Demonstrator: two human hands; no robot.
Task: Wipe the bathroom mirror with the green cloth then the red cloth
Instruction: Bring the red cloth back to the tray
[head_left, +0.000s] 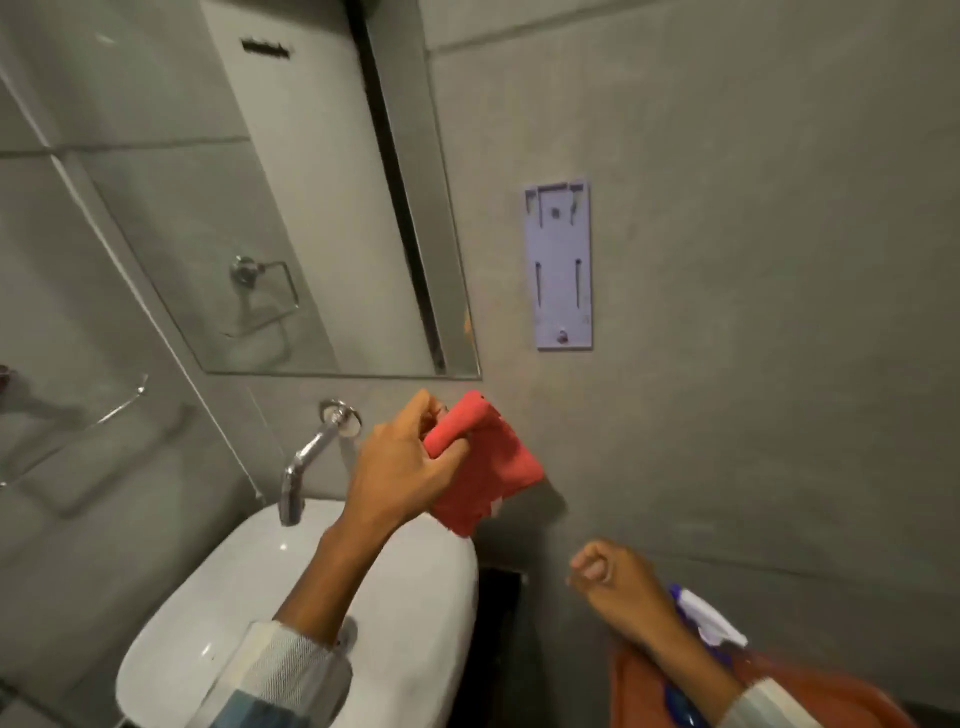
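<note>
My left hand (405, 462) grips a folded red cloth (491, 478) and holds it up in front of the grey wall, just below the lower right corner of the mirror (249, 218). The cloth is apart from the glass. My right hand (615, 584) is lower and to the right, its fingers curled into a fist with nothing in them. No green cloth is in view. The mirror reflects grey tiles and a chrome towel ring.
A chrome tap (311, 457) juts from the wall over a white basin (415, 623). A pale lilac wall bracket (563, 265) hangs right of the mirror. A white-and-blue spray bottle (709, 618) lies on an orange object (831, 696) at the lower right.
</note>
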